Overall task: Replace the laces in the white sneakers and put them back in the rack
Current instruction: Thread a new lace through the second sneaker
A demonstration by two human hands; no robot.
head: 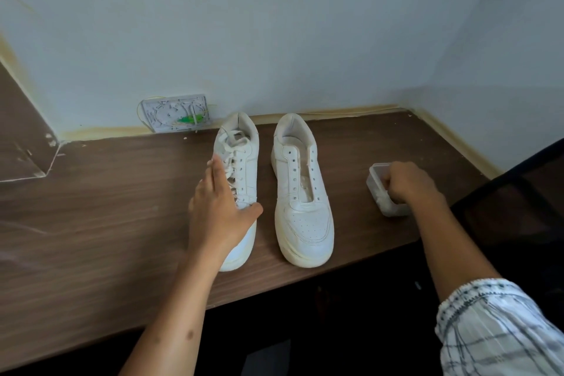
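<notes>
Two white sneakers stood side by side on a brown wooden desk (91, 207), toes toward the person, heels near the wall. Taking the unlaced sneaker (300, 192) as landmark, its eyelets were bare and its tongue exposed; the laced sneaker (241, 162) stood just to its left, apart from it, the lace still threaded and loosely bunched at the collar. The left hand (221, 207) rested on the laced sneaker's forefoot with fingers straight and spread, thumb across the toe box, gripping nothing. To the landmark's right, near the desk edge, sat a small clear plastic container (383, 192); the right hand (410, 181) reached into it with fingers curled, though whether they pinched anything inside could not be told. Behind the landmark to the left, a white wall box (175, 113) with exposed wiring leaned at the skirting. No rack was in view. Likely hazards: the light container, close to the edge, could tip or slide off if the curled fingers pulled sideways; the flat left hand offered little hold, so the laced sneaker could skid; a hurried threading could skip an eyelet or leave uneven ends.
</notes>
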